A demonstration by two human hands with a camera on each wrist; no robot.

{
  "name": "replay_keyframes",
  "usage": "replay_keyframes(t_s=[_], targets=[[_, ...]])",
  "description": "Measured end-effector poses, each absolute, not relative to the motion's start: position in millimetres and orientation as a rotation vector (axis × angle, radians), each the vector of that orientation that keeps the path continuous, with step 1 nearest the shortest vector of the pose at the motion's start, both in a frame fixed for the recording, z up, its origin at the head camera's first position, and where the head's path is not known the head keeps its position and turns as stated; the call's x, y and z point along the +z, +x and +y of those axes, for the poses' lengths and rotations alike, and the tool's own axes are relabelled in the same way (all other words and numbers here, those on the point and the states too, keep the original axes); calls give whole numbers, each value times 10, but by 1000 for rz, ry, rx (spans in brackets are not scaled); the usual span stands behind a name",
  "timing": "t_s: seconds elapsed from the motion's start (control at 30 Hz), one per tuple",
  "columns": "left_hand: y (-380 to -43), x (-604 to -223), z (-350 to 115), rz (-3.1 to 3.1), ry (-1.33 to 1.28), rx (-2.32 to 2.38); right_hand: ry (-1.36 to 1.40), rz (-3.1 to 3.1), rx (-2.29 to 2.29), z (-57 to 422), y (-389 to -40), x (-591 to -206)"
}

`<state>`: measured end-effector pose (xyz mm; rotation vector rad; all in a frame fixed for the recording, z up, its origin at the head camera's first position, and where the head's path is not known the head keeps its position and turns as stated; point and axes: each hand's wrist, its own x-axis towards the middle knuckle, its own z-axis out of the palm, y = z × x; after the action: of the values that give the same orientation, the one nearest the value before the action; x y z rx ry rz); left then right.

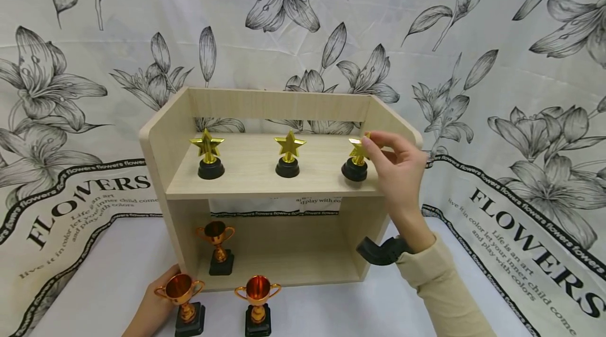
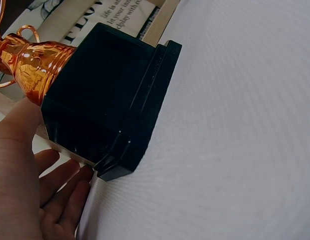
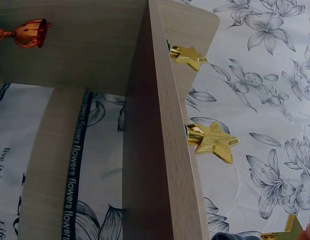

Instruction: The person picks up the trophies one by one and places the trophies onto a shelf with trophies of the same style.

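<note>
Star trophy (image 1: 357, 160), at 3 o'clock from the middle star (image 1: 289, 151), is pinched by the right hand (image 1: 400, 169); the left hand's (image 1: 163, 295) grip cannot be told. The base (image 1: 354, 171) should be levelled before release.

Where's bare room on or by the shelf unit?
Free: lower shelf, from the inner cup to the right wall; upper shelf, between left star, middle star and right star; table, between right front cup and right sleeve. Crowded: upper right, right hand pinching the right star; lower left, left hand behind left front cup.
</note>
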<state>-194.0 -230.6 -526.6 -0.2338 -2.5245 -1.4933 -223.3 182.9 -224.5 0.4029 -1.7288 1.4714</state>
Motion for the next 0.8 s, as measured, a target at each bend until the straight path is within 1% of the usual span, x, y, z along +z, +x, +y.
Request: replay_keyframes(t_s=[0.43,0.8], targets=[[-1971,-5256,-2329,-2564,-215,-1589,347,-1764,1353,1641,-2146,-2136],[-1970,-5270,-2321,-2559,-206,-1587,310,-1833,1327,1613,-2214,-2160]])
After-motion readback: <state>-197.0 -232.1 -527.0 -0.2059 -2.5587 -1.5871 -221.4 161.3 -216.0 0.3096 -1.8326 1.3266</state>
